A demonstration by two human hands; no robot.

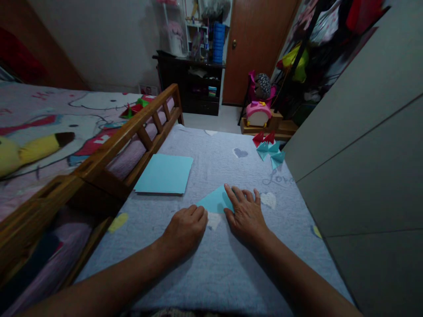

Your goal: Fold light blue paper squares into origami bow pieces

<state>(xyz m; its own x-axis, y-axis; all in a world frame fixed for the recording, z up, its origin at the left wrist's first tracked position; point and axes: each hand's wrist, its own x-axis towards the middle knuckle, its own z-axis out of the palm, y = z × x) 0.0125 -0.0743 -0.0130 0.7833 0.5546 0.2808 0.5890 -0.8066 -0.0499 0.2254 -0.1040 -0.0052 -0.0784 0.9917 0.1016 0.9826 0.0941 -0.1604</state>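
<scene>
A light-blue sheet of paper [216, 201], folded into a triangle, lies on the bed cover in front of me. My left hand [188, 226] is closed at the triangle's left corner, fingers curled and gripping its tip. Across the right part of the paper rests my right hand [246, 211], its fingers spread out and pressing down; that end of the paper is hidden under it. Up and to the left sits a stack of square light-blue paper [165, 175]. Folded blue paper pieces [271, 152] and red ones [263, 138] stand at the far right corner.
A wooden bed rail [132, 136] runs along the left side, with a second bed beyond it. The grey cabinet [363, 167] borders the right edge. Past the foot of the bed are a dark shelf [188, 88], a door [257, 48] and a pink toy case [258, 114].
</scene>
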